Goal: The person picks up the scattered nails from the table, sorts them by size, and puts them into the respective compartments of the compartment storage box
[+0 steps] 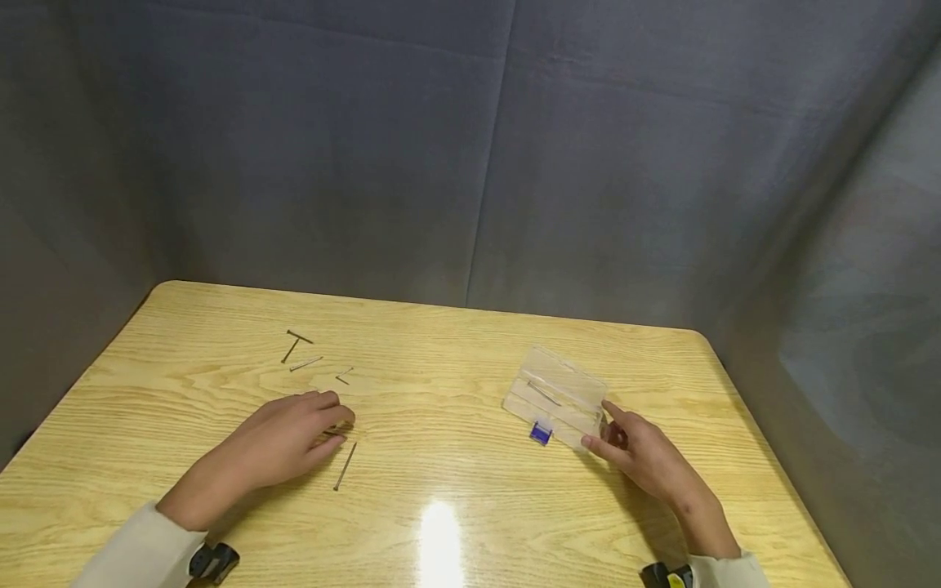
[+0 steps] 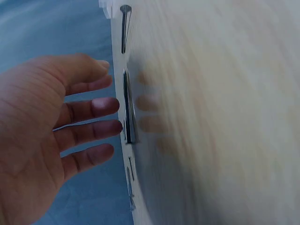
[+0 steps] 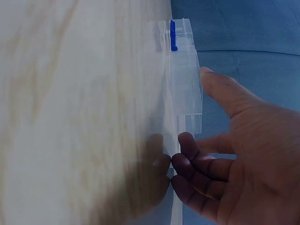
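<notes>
Well, left hand (image 1: 288, 438) hangs relaxed over woodgrain table (image 1: 426, 384), grey curtain (image 1: 331, 155) behind; right hand (image 1: 642, 452) apparently grips box (image 1: 579, 387).

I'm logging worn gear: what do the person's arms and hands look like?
The left sleeve and right sleeve are pale beige, each with a black device beside it; the right one bears a yellow patch. The left hand and right hand are ungloved.

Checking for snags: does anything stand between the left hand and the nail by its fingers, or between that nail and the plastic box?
Nothing visible blocks the left hand from that nail, or the nail from the plastic box, though I can't tell whether that box is open.
</notes>
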`<state>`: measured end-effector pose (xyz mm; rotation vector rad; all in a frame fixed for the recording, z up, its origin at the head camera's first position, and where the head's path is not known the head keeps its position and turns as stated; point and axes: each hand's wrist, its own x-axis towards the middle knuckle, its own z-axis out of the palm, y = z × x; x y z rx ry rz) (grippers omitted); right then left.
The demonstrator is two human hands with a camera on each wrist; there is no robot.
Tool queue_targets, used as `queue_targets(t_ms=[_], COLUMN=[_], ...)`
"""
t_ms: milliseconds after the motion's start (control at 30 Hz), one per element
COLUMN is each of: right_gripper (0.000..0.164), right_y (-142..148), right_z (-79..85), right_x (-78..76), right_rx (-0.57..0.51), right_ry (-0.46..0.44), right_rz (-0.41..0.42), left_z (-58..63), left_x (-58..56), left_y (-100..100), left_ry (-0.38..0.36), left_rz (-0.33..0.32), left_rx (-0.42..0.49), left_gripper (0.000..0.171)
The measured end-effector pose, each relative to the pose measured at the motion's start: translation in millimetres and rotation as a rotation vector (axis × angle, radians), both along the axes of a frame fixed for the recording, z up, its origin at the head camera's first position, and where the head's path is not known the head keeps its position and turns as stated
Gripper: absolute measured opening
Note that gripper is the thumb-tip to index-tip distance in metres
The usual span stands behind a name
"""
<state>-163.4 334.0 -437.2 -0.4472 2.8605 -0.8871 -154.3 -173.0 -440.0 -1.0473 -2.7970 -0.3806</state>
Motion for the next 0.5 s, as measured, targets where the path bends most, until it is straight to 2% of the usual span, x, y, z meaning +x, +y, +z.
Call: queue_targets(t_ms=[233,500], right_gripper=[0.083,0.083], right_y=[0,-1], right_z=[-0.5,-1.1], right_x=[0.3,-0.3], right_rx=[0.001,0.005], right_ry=[-0.001,0.006], right_rz=[-0.012,-0.015], left_z=[2.6,2.6], left_x=[1.8,5.0], left_y=[-14,-27], left_ry=[-0.047,-0.026], left_rz=[0.032,0.039], left_rx=[-0.001,-0.011], left_gripper=[0.013,0.013])
